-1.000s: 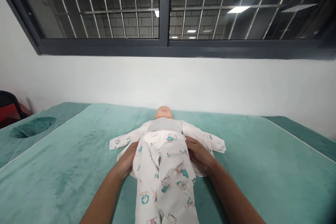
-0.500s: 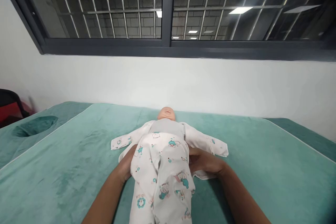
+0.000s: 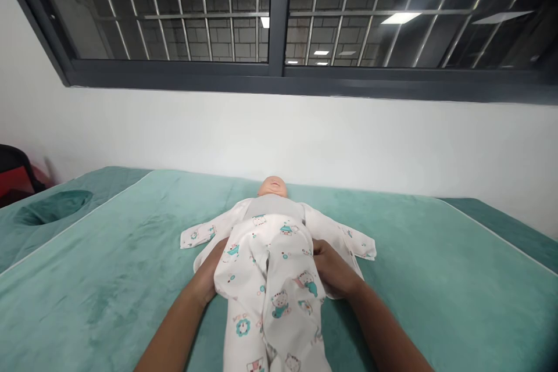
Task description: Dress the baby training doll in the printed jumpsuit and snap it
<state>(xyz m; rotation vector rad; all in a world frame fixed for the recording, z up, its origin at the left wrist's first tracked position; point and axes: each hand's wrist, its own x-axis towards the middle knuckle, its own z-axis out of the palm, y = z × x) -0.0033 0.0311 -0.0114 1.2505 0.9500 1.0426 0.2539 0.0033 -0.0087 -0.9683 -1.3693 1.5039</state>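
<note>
A baby doll (image 3: 272, 186) lies on its back, its head toward the wall. It wears a white printed top, with the sleeves (image 3: 198, 236) spread to both sides. White baby pants (image 3: 279, 290) with teal and pink cartoon prints cover its lower body up to the belly. At the left side of the waist, my left hand (image 3: 211, 273) is closed on the pants, its fingertips hidden behind the cloth. My right hand (image 3: 335, 268) grips the pants at the opposite side, fingers curled in at the edge. The doll's legs are hidden inside the pants.
A green padded bed (image 3: 418, 279) carries the doll and has a recessed hole (image 3: 54, 207) at its left end. Behind it stands a white wall (image 3: 305, 133) under a dark-framed window (image 3: 174, 75) with metal bars. A red and black object (image 3: 17, 177) is at the far left.
The upper edge of the pants has moved slightly up the belly. My right hand has turned inward and closer to the waist, and the pants' folds have shifted. My left hand stays nearly in place.
</note>
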